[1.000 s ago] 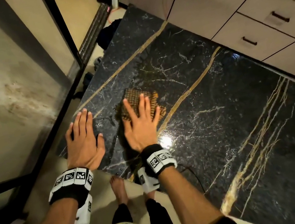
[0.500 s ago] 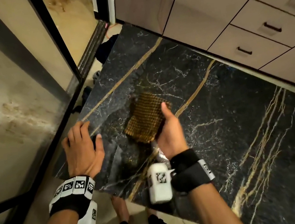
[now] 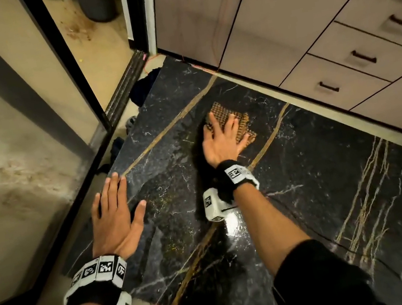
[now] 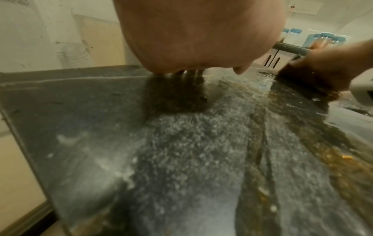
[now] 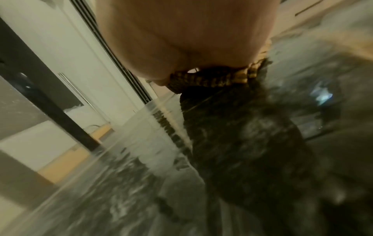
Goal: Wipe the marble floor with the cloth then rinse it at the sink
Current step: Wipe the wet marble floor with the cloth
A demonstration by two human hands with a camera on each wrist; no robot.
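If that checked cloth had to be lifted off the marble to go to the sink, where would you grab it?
Probably at its free edge nearest the drawers, coming from above. The cloth lies flat on the marble floor with the right hand spread flat over its near side, so only the far edge and corner stick out. Being thin and limp, it suits a pinch at that edge.

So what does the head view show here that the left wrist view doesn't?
Only the head view shows both hands from above: the left hand flat with straight fingers on the marble floor, the right hand pressing the cloth, plus the drawers and the bucket past the doorway. Only the left wrist view shows the blue-lidded jars on a ledge and fine crumbs up close. Both show the dark marble, the cloth under the right hand and the cabinet doors.
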